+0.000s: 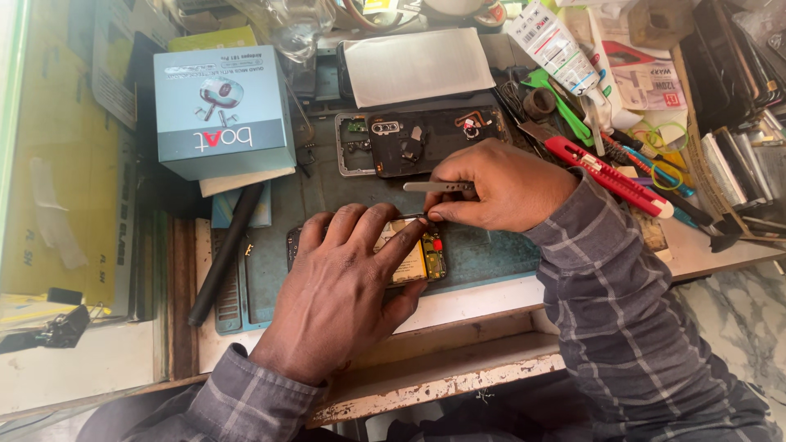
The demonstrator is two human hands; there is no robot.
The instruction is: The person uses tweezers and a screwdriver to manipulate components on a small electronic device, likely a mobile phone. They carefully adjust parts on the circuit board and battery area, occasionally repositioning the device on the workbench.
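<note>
Opened phone (417, 260) lying on mat, yellow battery showing.
Left hand (344, 286) pressing down on it; right hand (499, 184) pinching tweezers (438, 187) shut.

Two hands (344, 286) (499, 184) working, two opened phones (422, 258) (426, 139) lying, one tweezers (434, 187) showing, one blue box (221, 110) sitting, one red cutter (610, 176) resting
</note>
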